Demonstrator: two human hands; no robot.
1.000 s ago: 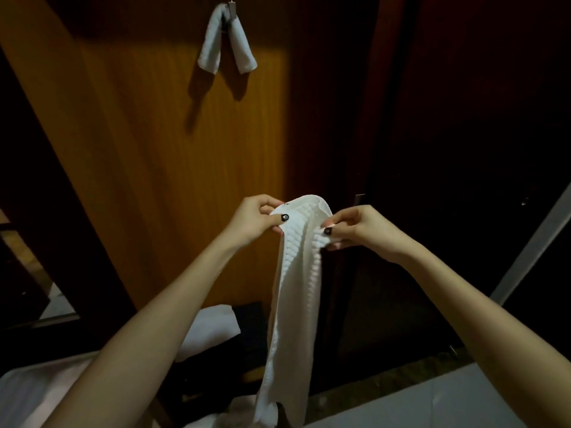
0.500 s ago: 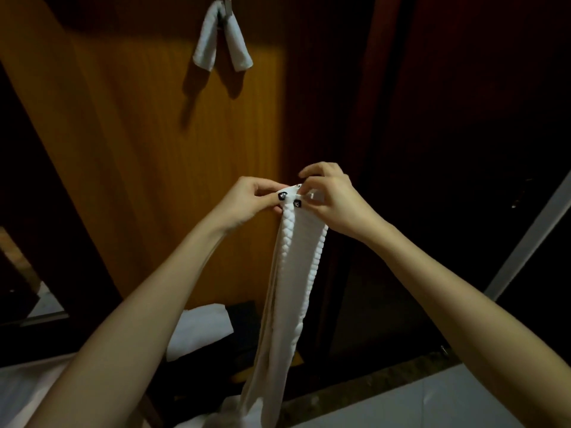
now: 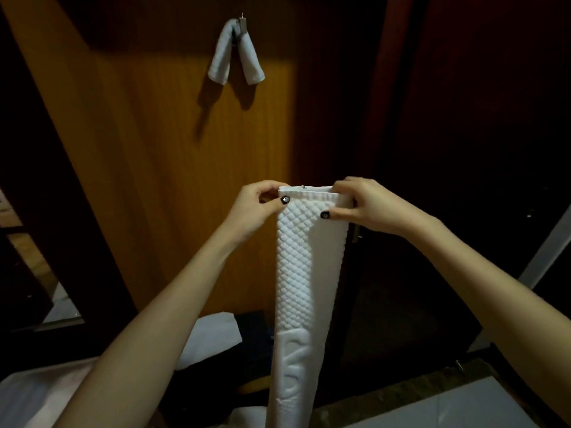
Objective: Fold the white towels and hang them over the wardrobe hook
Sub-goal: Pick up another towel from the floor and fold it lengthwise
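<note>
- Nearest me: pale flat surface (image 3: pixel 448 409) low right, and a white cloth (image 3: pixel 213 335) low left. I can't tell if that one is a towel.
- In mid-air between my arms: white towel (image 3: pixel 304 273), folded into a long narrow strip. Its lower end drops out of frame.
- Texture: quilted diamond weave, plain hemmed band on top, raised lettering low down. I'd judge it soft, light and limp, not slippery.
- Grip, left hand (image 3: pixel 256 205): closed, thumb and fingers pinching the top left corner.
- Grip, right hand (image 3: pixel 367 208): same pinch on the top right corner, thumb on the front face.
- Best hold, I reckon: the hem corners for squaring up, mid-length for draping.
- Far: wood-grain wardrobe panel (image 3: pixel 154 165). On it, a metal hook (image 3: pixel 242 21) carries one folded towel (image 3: pixel 236 54), both ends hanging down.
</note>
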